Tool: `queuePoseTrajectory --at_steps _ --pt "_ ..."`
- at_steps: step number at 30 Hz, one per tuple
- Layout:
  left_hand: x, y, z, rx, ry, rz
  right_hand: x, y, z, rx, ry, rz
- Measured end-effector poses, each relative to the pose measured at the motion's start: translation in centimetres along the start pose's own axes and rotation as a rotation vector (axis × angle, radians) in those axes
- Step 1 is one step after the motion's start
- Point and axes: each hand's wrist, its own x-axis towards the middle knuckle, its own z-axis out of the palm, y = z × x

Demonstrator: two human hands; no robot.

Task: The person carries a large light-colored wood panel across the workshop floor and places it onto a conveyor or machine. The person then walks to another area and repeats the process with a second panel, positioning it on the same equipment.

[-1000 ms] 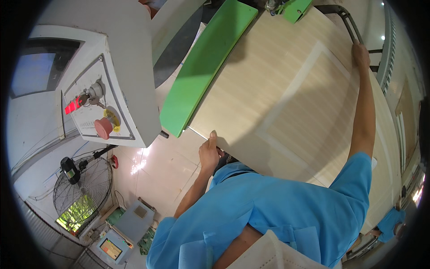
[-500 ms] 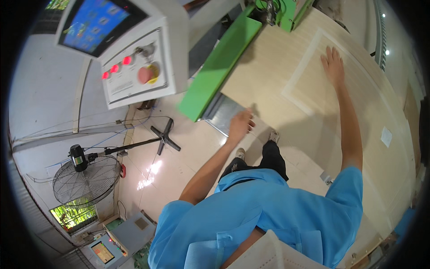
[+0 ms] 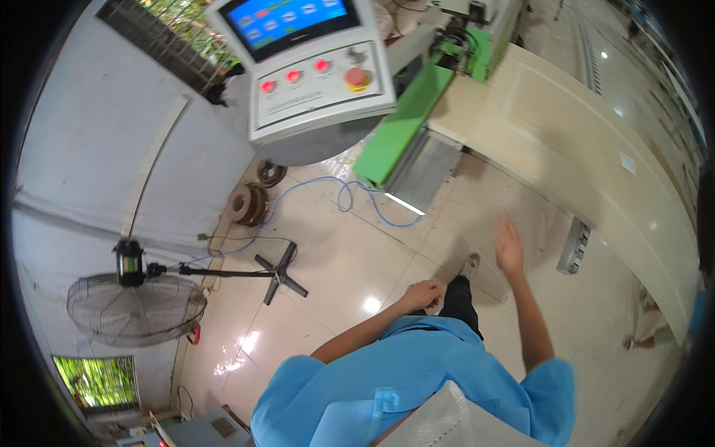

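My left hand (image 3: 424, 295) is in front of my waist with its fingers curled in, and I see nothing in it. Out over the tiled floor, my right hand (image 3: 509, 247) reaches forward with fingers straight, slightly blurred and empty. Beyond it lies a large pale wood-coloured board (image 3: 551, 123), which neither hand touches. The board's far left part runs up to a machine with a green beam (image 3: 408, 127). A flat grey metal plate (image 3: 426, 175) juts out beside that beam, ahead of my hands.
A control panel (image 3: 320, 97) with a lit screen, red buttons and an emergency stop stands ahead left. A black floor fan (image 3: 138, 305) is at left. Blue hose (image 3: 346, 197) loops on the floor near brown reels (image 3: 248, 205). A grey metal support (image 3: 573, 246) stands under the board.
My right hand has left the board and come back over the floor. My left hand has drawn in toward my waist, its fingers more curled. The view has turned and moved away from the machine.
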Motion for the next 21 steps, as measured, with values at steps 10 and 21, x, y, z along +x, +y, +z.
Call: queuePoseTrajectory --at_steps 10,21 --pt "-2.4 -4.1 2.6 0.558 -0.054 0.083 -25.1 -5.7 7.0 0.34 -0.598 0.365" --pt "0.5 -9.8 19.0 0.562 -0.265 -0.005 -43.3 5.1 -1.4 0.45 0.088 0.674"
